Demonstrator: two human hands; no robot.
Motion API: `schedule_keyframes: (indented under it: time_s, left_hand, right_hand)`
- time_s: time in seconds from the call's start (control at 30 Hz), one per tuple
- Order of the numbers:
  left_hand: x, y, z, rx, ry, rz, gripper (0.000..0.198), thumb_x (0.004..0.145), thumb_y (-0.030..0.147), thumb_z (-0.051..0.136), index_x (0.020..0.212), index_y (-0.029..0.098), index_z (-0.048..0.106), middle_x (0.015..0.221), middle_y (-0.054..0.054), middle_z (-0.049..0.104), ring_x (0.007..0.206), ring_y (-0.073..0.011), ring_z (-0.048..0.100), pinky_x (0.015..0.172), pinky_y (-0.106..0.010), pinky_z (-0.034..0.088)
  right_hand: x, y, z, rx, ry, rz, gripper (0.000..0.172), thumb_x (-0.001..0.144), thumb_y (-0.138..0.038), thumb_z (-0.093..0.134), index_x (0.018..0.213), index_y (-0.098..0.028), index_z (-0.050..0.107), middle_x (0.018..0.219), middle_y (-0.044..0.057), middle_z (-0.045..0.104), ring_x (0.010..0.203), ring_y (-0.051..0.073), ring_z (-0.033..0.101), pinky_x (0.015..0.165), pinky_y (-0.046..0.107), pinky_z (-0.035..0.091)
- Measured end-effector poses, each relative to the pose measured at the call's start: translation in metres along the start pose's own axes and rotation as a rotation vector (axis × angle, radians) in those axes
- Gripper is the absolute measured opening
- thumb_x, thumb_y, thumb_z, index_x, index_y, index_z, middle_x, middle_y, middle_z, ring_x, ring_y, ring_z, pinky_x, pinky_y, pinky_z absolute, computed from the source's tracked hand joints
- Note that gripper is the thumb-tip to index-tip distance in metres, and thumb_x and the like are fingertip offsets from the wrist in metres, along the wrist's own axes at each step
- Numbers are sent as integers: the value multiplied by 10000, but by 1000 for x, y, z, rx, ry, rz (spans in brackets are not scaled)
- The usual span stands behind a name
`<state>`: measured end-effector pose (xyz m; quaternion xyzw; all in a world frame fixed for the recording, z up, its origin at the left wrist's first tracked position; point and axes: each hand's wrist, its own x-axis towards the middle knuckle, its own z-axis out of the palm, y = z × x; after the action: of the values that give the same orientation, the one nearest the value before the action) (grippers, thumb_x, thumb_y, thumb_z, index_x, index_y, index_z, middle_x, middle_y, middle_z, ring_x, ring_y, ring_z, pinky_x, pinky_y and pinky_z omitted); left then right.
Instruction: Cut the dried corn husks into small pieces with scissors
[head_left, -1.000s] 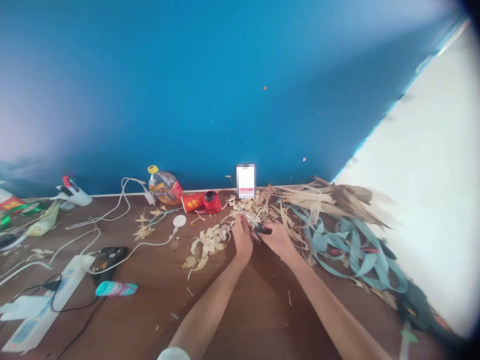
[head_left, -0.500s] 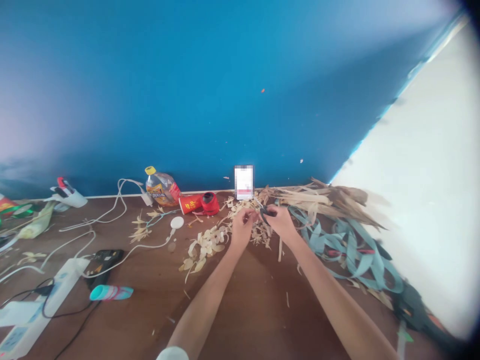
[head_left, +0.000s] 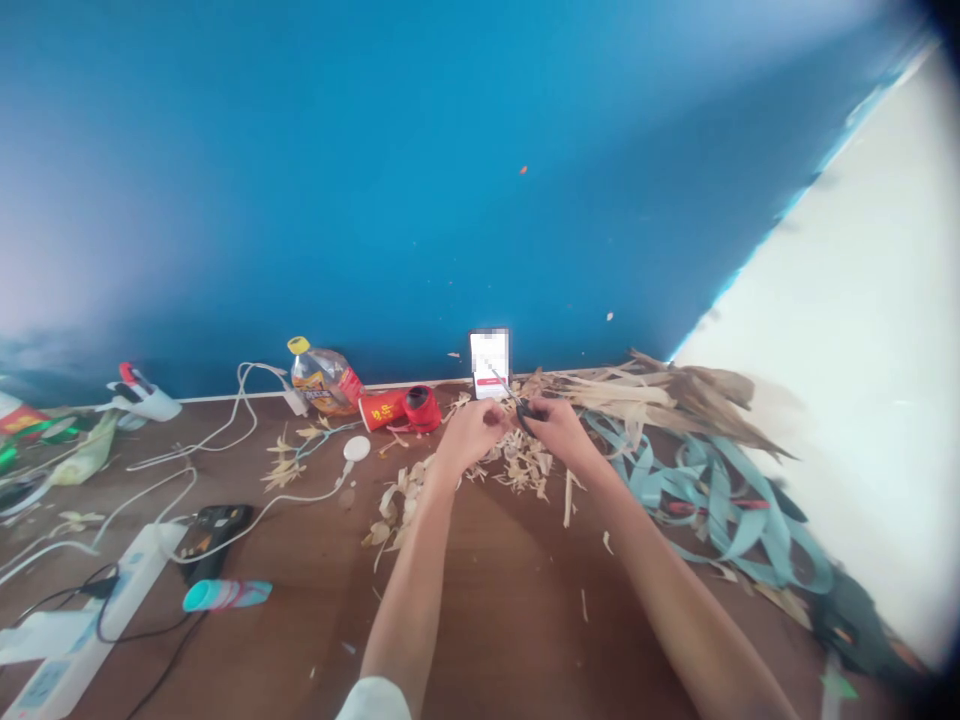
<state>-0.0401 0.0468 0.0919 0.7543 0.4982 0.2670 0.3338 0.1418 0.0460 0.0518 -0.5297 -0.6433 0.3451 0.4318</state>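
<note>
Right hand (head_left: 559,428) closes round black-handled metal scissors (head_left: 530,412), blades pointing away, likely for safety; left hand (head_left: 471,434) half-curls, contents unclear, near pale, dry plant clippings (head_left: 525,468).

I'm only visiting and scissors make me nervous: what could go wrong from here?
The left hand is close to the scissors in the right hand, so a slip might nick its fingers. The scissors point toward the upright phone and could bump it. The loose husk-like scraps near both hands might scatter if brushed.
</note>
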Motion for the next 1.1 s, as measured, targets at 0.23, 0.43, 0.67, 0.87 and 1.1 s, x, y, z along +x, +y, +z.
schedule_keyframes:
  time_s: [0.23, 0.43, 0.67, 0.87, 1.1]
  left_hand:
    - [2, 8, 8, 12, 45, 98, 108, 764, 303, 609, 769, 197, 590, 788, -15, 660, 728, -152, 582, 639, -235, 409]
    - [-3, 16, 6, -84, 12, 70, 78, 720, 222, 626, 786, 188, 600, 751, -9, 652, 629, -133, 569, 584, -225, 404]
    - [-8, 21, -4, -101, -77, 96, 142, 755, 236, 591, 826, 189, 705, 790, -34, 704, 637, -153, 600, 599, -240, 437]
    - [-10, 19, -15, -170, 73, 86, 193, 782, 236, 577, 883, 183, 733, 921, -62, 720, 743, -169, 627, 697, -267, 476]
    - [-9, 17, -23, -393, 272, 48, 286, 763, 236, 615, 1031, 181, 699, 912, -60, 690, 707, -128, 571, 642, -227, 457]
  right_hand:
    - [0, -9, -11, 10, -32, 23, 237, 688, -310, 587, 546, -170, 460, 549, -37, 394, 572, 99, 343, 522, 236, 251]
    - [-2, -15, -19, -15, -109, -28, 272, 688, -283, 595, 513, -180, 413, 562, -34, 372, 581, 102, 322, 525, 248, 239]
    - [-2, -12, -20, 41, -74, -27, 245, 698, -265, 596, 531, -171, 444, 582, -35, 399, 589, 102, 351, 551, 249, 262]
    - [-2, -15, -16, 149, 23, 66, 239, 696, -372, 643, 637, -145, 596, 616, -9, 511, 610, 122, 426, 570, 249, 328]
    - [-7, -29, -29, 89, -96, 90, 240, 687, -369, 667, 752, -138, 671, 720, 29, 601, 697, 162, 498, 599, 255, 388]
